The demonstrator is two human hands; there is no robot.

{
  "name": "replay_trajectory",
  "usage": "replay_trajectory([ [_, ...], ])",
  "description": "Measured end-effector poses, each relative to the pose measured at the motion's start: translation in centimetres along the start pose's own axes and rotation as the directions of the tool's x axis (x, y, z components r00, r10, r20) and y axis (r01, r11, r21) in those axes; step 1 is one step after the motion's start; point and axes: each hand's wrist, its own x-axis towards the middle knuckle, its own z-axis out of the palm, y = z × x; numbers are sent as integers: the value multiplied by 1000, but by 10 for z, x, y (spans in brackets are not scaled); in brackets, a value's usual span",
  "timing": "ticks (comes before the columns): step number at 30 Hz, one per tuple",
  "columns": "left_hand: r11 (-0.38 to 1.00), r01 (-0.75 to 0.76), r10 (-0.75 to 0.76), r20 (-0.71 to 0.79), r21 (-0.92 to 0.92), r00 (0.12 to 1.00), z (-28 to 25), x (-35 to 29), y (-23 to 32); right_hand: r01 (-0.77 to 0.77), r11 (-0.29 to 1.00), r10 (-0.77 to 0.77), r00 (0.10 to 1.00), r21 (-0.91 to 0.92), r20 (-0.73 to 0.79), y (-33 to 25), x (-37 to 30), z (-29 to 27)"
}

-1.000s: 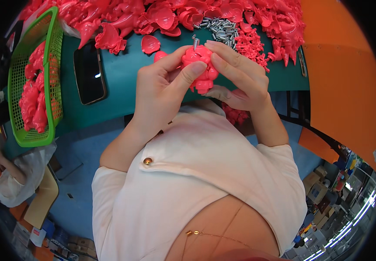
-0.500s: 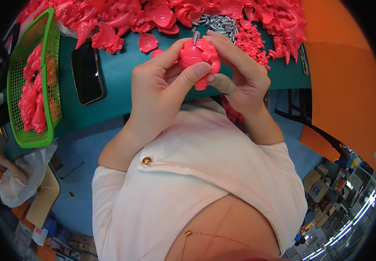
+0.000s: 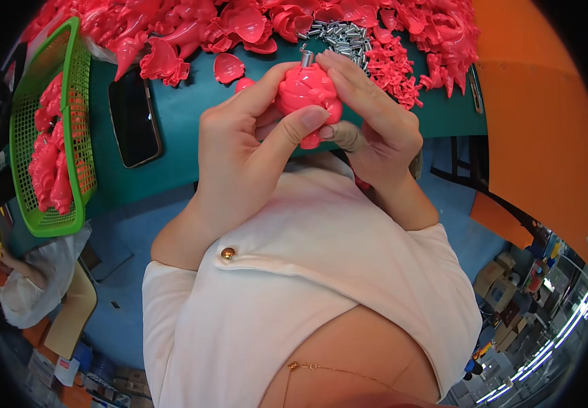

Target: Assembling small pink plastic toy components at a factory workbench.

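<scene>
Between my two hands is a glossy pink plastic figure part (image 3: 305, 92), rounded and moulded, held just over the table's near edge. A small metal spring (image 3: 307, 58) stands up from its top. My left hand (image 3: 246, 139) wraps its left side, thumb pressed across the front. My right hand (image 3: 375, 126) grips the right side, with fingers along the upper edge and a thumb, covered in something greyish, near the bottom. The fingers hide part of the piece. Just beyond my hands lies a pile of loose metal springs (image 3: 343, 42).
A green basket (image 3: 76, 170) holding pink assembled parts stands at the left, beside a black phone (image 3: 135, 122). Heaps of pink shell pieces (image 3: 246, 24) line the far side. Small pink parts (image 3: 394, 71) lie right of the springs. Another person's arm (image 3: 28, 268) shows far left.
The pink part has tilted slightly in my hands, its spring staying at the top. Both hands keep their hold with only small shifts.
</scene>
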Motion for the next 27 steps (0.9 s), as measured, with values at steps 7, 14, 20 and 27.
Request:
replay_trajectory([
  [7,999,-30,30,-1,-23,1000,2,0,2,-31,996,36,997,79,-66,0,-3,5],
  [14,997,-51,53,-29,53,998,5,-2,-1,-75,981,93,991,178,-93,2,-9,8],
  [20,940,-111,103,42,322,994,1,-5,-2,-82,961,109,990,263,-90,2,-16,14],
  [27,974,-55,45,51,219,998,-16,-17,-38,-411,859,419,907,306,44,-11,-22,12],
])
